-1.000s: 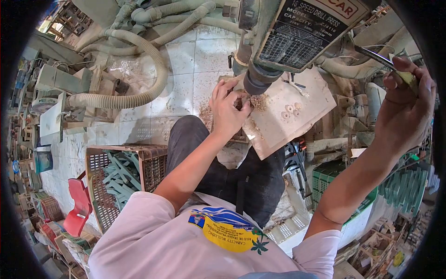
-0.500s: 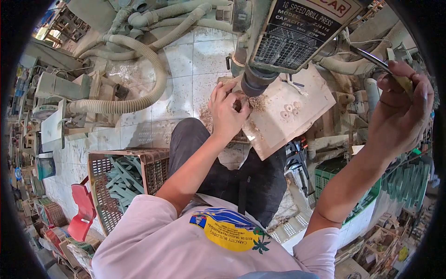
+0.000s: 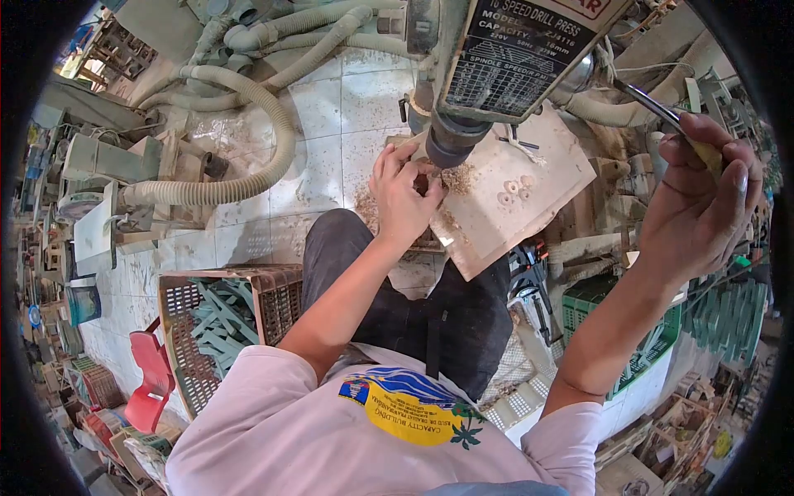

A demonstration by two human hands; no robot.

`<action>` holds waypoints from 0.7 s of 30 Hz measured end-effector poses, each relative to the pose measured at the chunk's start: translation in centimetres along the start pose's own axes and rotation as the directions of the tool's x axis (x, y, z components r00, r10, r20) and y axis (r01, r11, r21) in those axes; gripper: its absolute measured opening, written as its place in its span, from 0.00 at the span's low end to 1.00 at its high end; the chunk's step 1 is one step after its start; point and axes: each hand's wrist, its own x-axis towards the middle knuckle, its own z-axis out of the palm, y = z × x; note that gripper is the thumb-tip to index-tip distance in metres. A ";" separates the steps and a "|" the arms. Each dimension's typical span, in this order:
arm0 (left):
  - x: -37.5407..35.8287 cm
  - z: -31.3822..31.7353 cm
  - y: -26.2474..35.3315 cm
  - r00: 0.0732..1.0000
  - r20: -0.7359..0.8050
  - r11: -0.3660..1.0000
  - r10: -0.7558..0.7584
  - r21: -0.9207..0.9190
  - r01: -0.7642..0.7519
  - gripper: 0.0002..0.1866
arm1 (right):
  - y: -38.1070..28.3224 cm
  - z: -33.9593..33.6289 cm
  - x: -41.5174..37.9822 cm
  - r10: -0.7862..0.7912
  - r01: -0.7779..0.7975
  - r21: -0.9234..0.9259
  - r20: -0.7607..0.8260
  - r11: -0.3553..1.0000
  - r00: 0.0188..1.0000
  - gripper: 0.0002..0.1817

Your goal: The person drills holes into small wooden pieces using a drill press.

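My left hand (image 3: 404, 197) is at the drill press table, its thumb and fingers curled together right beside the black chuck (image 3: 453, 142). Whatever they pinch is mostly hidden by the fingers and the chuck. Out to the right, my right hand (image 3: 703, 198) is wrapped round the end of the drill press's metal feed lever (image 3: 653, 106). The drill press head (image 3: 509, 70) carries a speed chart on its front. Wood shavings (image 3: 460, 178) lie beneath the chuck on a pale board (image 3: 550, 165), where several small round wooden pieces with holes (image 3: 514, 192) are grouped.
A brown plastic crate (image 3: 277, 302) of grey-green strips stands left of my legs, near a red chair (image 3: 150, 384). At right, a green crate (image 3: 587, 310) holds more strips. A ribbed hose (image 3: 281, 124) curves over the tiled floor (image 3: 318, 99).
The view has shifted slightly, so the drill press appears a little further left and up. My right hand and the lever appear slightly further left. My left hand stays beside the chuck.
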 end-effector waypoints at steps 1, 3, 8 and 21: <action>0.0 0.0 0.0 1.000 0.000 1.000 0.000 0.000 0.000 0.11 | 0.0 0.1 -0.2 -0.018 0.018 -0.010 -0.010 1.000 1.000 0.14; 0.0 -0.2 0.1 1.000 0.008 1.000 -0.002 0.000 0.002 0.11 | 0.1 0.2 -0.5 -0.035 0.035 -0.018 -0.020 0.999 0.999 0.14; 0.1 -0.3 0.3 1.000 0.015 1.000 -0.008 0.001 0.008 0.11 | 0.2 0.4 -1.4 -0.034 0.035 0.095 -0.011 0.995 0.999 0.13; 0.0 0.0 0.2 1.000 -0.017 0.999 0.024 0.025 -0.023 0.11 | 0.0 1.1 2.4 -0.052 0.006 -0.431 -0.093 0.902 0.994 0.14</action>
